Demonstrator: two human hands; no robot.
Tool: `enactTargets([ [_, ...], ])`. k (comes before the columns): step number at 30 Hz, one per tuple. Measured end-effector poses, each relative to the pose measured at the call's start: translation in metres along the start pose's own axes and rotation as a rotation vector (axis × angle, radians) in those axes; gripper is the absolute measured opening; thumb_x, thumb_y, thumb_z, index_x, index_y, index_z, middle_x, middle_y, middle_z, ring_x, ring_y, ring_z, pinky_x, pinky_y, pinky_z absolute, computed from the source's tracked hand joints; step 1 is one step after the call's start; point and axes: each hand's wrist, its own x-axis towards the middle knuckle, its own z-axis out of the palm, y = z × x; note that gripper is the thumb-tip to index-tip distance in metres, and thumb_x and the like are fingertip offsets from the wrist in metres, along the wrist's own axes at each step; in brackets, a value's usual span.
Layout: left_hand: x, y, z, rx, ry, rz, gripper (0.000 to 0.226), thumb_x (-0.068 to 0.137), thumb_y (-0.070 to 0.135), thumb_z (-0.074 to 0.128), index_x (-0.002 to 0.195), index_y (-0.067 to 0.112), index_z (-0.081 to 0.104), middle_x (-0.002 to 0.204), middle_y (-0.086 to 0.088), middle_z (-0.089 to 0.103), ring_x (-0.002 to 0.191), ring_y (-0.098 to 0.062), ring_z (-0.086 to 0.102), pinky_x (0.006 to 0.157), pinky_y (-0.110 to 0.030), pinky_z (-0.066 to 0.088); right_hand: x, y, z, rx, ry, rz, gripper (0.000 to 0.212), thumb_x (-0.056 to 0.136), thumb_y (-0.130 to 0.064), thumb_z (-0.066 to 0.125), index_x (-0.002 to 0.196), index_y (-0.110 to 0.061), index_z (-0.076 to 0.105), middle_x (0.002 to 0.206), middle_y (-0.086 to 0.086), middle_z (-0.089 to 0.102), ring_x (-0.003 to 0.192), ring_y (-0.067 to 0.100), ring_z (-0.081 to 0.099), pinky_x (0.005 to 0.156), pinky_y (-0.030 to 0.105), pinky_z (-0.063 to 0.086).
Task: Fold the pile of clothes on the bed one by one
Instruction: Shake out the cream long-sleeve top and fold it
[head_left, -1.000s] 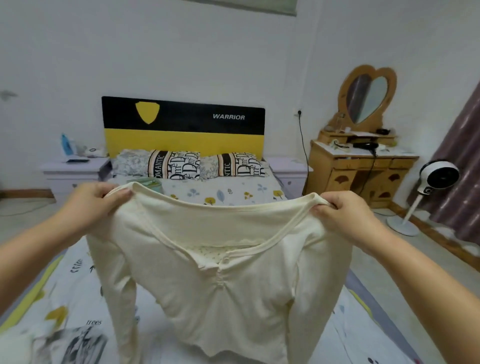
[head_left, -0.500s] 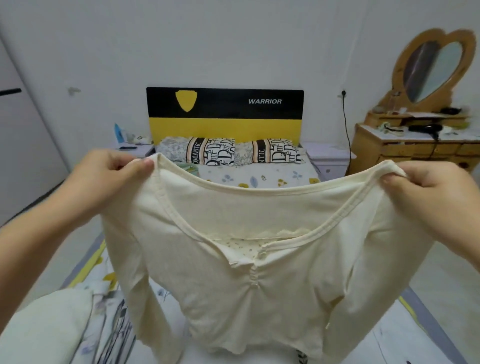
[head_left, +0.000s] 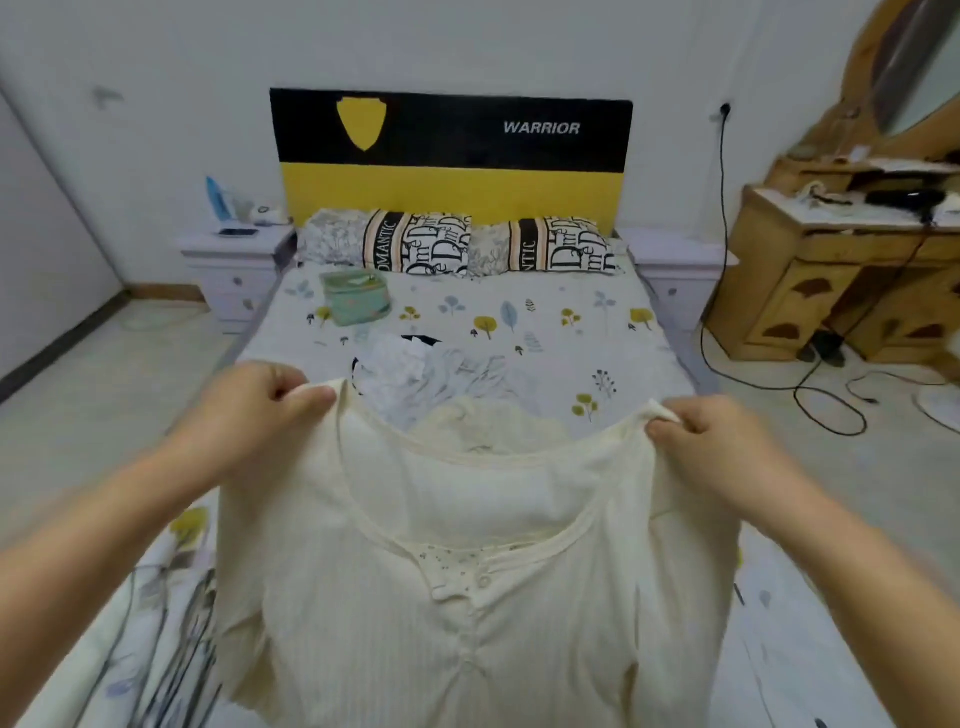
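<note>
A cream ribbed long-sleeved top (head_left: 467, 613) with a buttoned neckline hangs spread in front of me over the bed (head_left: 545, 312). My left hand (head_left: 254, 410) pinches its left shoulder and my right hand (head_left: 711, 441) pinches its right shoulder, both with curled fingers. Behind the top, a pile of clothes (head_left: 447, 374) lies on the floral sheet: white and patterned pieces with a cream garment (head_left: 488, 426) nearest me. The top's lower hem is cut off by the frame's bottom edge.
A small green case (head_left: 356, 299) sits near two patterned pillows (head_left: 457, 244) under a black and yellow headboard (head_left: 452, 156). White nightstands (head_left: 234, 265) flank the bed. A wooden dresser (head_left: 841, 270) with a mirror stands right, cables (head_left: 810, 395) trailing on the floor.
The top and both hands have dropped lower in view, uncovering the pile of clothes and green case on the bed behind. My grip on both shoulders is unchanged.
</note>
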Motion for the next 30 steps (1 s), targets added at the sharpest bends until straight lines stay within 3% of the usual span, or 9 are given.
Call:
enactTargets([
  [2,0.005,-0.023,0.051,0.039,-0.076,-0.027,0.044,0.088,0.024,0.061,0.05,0.012,0.043,0.047,-0.003,0.036,0.049,-0.018,0.036,0.05,-0.031,0.026,0.015,0.029,0.051,0.004,-0.072,0.047,0.035,0.09,-0.017,0.052,0.056,-0.015,0.043,0.055,-0.001,0.045,0.055,0.014,0.043,0.05,0.025,0.025],
  [6,0.005,-0.062,0.137,0.037,-0.121,-0.075,0.04,0.088,0.024,0.062,0.053,0.012,0.046,0.048,0.001,0.039,0.05,-0.011,0.039,0.049,-0.021,0.026,0.035,0.074,0.138,0.018,-0.138,0.103,0.039,0.092,-0.018,0.051,0.055,-0.021,0.038,0.055,-0.007,0.043,0.057,0.011,0.043,0.047,0.016,0.027],
  [12,0.027,-0.097,0.233,-0.02,-0.134,-0.119,0.045,0.088,0.022,0.062,0.05,0.015,0.038,0.046,0.002,0.035,0.048,-0.01,0.037,0.049,-0.02,0.028,0.068,0.113,0.221,-0.04,-0.18,0.154,0.037,0.097,-0.022,0.044,0.061,-0.02,0.033,0.07,0.001,0.042,0.071,0.02,0.045,0.057,0.031,0.027],
  [15,0.045,-0.11,0.274,-0.083,-0.119,-0.145,0.032,0.087,0.02,0.062,0.059,0.009,0.052,0.054,-0.005,0.049,0.053,-0.014,0.042,0.053,-0.013,0.033,0.089,0.131,0.252,-0.097,-0.129,0.149,0.029,0.098,-0.024,0.042,0.07,-0.016,0.038,0.079,0.005,0.041,0.075,0.021,0.044,0.062,0.03,0.03],
  [18,0.062,-0.128,0.311,-0.14,-0.085,-0.203,0.017,0.084,0.012,0.06,0.071,0.0,0.061,0.066,-0.014,0.059,0.059,-0.017,0.044,0.052,-0.009,0.033,0.111,0.155,0.283,-0.082,-0.065,0.206,0.025,0.097,-0.023,0.042,0.083,-0.009,0.056,0.083,0.012,0.048,0.083,0.029,0.05,0.066,0.034,0.036],
  [23,0.07,-0.169,0.366,-0.131,-0.165,-0.259,0.015,0.081,0.012,0.063,0.068,0.015,0.056,0.059,0.008,0.052,0.056,-0.004,0.044,0.051,-0.014,0.032,0.137,0.199,0.337,-0.079,-0.061,0.34,0.02,0.092,-0.022,0.048,0.096,-0.008,0.061,0.093,0.014,0.061,0.094,0.034,0.053,0.076,0.041,0.044],
  [27,0.068,-0.196,0.395,0.035,-0.317,-0.274,0.016,0.085,0.017,0.058,0.076,0.005,0.057,0.064,-0.003,0.052,0.064,-0.021,0.048,0.058,-0.031,0.034,0.149,0.221,0.378,-0.168,-0.099,0.41,0.043,0.087,-0.03,0.058,0.123,-0.009,0.048,0.115,0.014,0.056,0.112,0.034,0.046,0.082,0.039,0.037],
  [29,0.073,-0.205,0.403,0.076,-0.294,-0.248,0.022,0.088,0.014,0.053,0.067,0.01,0.048,0.062,-0.004,0.047,0.067,-0.026,0.046,0.056,-0.033,0.03,0.155,0.231,0.39,-0.246,-0.137,0.413,0.045,0.089,-0.031,0.057,0.123,-0.005,0.045,0.117,0.016,0.054,0.113,0.036,0.045,0.085,0.042,0.037],
  [30,0.077,-0.208,0.405,0.081,-0.263,-0.236,0.026,0.09,0.013,0.05,0.065,0.012,0.044,0.061,-0.003,0.045,0.068,-0.027,0.044,0.055,-0.033,0.027,0.159,0.236,0.395,-0.272,-0.146,0.401,0.035,0.091,-0.027,0.054,0.115,-0.003,0.046,0.112,0.018,0.054,0.11,0.036,0.047,0.081,0.041,0.037],
])
